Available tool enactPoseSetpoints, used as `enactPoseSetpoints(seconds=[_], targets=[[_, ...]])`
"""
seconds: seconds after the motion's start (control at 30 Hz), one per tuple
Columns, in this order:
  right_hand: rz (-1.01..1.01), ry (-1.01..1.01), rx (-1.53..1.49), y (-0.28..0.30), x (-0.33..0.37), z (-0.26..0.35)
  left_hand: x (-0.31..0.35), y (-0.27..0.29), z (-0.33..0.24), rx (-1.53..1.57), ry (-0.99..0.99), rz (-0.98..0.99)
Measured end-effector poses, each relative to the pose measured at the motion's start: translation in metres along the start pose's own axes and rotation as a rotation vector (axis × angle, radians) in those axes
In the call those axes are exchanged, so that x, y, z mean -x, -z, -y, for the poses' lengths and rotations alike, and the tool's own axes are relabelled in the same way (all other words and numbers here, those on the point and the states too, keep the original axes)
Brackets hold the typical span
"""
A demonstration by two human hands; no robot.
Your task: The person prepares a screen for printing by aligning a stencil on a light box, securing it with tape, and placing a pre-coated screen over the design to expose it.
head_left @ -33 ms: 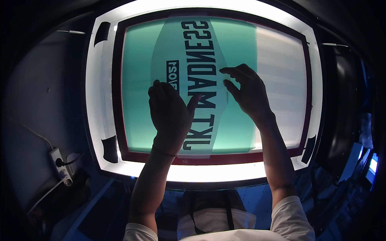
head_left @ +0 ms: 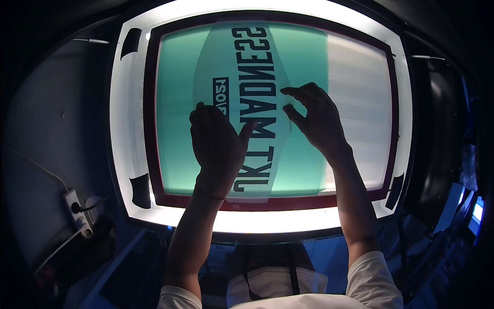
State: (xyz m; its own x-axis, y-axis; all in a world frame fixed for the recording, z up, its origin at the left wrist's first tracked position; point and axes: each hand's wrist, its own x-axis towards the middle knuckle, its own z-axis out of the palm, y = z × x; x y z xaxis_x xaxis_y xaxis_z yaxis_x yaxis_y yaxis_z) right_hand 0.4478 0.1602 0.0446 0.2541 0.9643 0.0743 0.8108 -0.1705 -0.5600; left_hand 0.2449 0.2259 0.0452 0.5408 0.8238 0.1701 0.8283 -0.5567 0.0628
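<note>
A clear film (head_left: 206, 67) with mirrored black block lettering lies on the green-coated mesh of a screen-printing frame (head_left: 151, 113), which glows from below. Over the film's left part rests my left hand (head_left: 218, 139), thumb spread from the fingers, partly covering a small black lettered box. My right hand (head_left: 316, 116) is at the film's right edge, its fingers curved and the thumb apart from the index finger. Nothing shows between them. Just below that thumb runs a thin, faint dark line. Whether either hand presses on the film cannot be made out in the silhouette.
The frame sits on a bright light table (head_left: 278, 221) with black corner patches (head_left: 140, 191). A pale uncoated band (head_left: 360, 113) fills the mesh's right side. At lower left are a power strip (head_left: 78, 213) and its cord. A lit screen (head_left: 477, 210) stands far right.
My right thumb has shifted slightly left, and the right hand has barely moved otherwise. My left hand and the film stay in place.
</note>
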Motion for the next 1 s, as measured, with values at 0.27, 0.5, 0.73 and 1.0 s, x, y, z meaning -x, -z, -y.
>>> enactPoseSetpoints(seconds=[0.27, 0.5, 0.73, 1.0], targets=[[0.008, 0.010, 0.025, 0.006, 0.007, 0.002, -0.001, 0.002, 0.000, -0.058, -0.010, 0.033], [-0.037, -0.028, 0.006, 0.004, 0.011, -0.009, -0.009, 0.009, 0.006, -0.156, -0.043, 0.141], [-0.060, -0.039, 0.064, -0.001, 0.015, -0.008, -0.012, 0.016, -0.012, -0.148, -0.026, 0.246], [-0.241, -0.166, -0.091, 0.076, 0.088, -0.054, -0.014, 0.015, -0.009, -0.160, 0.011, 0.342]])
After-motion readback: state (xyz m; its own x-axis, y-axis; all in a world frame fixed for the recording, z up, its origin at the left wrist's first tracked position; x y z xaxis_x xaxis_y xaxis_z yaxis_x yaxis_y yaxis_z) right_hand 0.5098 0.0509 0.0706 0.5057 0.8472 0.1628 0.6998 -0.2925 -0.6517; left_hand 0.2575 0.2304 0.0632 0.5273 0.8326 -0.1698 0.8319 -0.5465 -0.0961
